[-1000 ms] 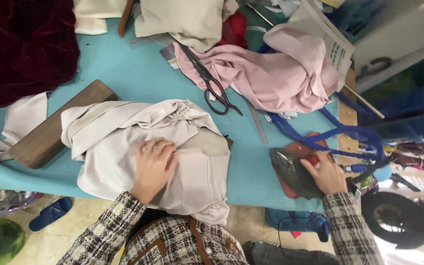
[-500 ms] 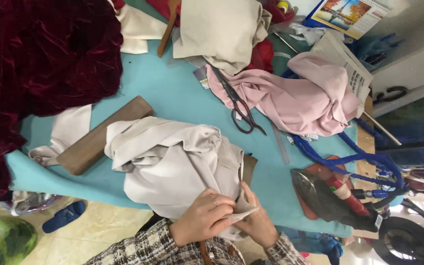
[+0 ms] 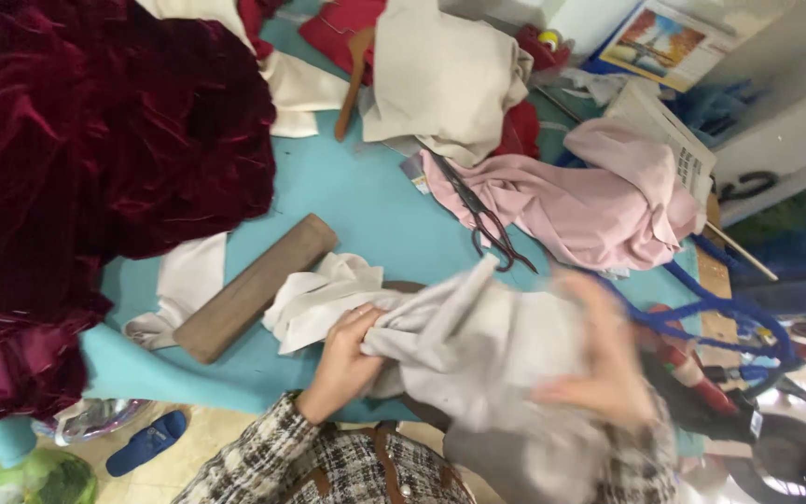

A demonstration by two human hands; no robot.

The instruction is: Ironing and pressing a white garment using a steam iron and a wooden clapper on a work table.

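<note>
At 6 o'clock on the turquoise table (image 3: 366, 201), a beige cloth (image 3: 478, 345), bunched and lifted, gripped by both hands. Left hand (image 3: 347, 359) at 7 o'clock of the cloth, fingers curled tight around a fold. Right hand (image 3: 599, 364) at 3 o'clock of the cloth, blurred, fingers bent against the fabric; how firmly closed, cannot tell. Just at 9 o'clock of the left hand, a wooden block (image 3: 254, 287) lying slanted, touching a white scrap (image 3: 188, 280). At 12 o'clock of the cloth, black scissors (image 3: 482, 219), partly on a pink cloth (image 3: 608, 205). At 10 o'clock, filling the corner, dark red velvet (image 3: 95, 159). At 12 o'clock far, another beige piece (image 3: 440, 79). Below the table at 8 o'clock, a blue slipper (image 3: 146, 443).
</note>
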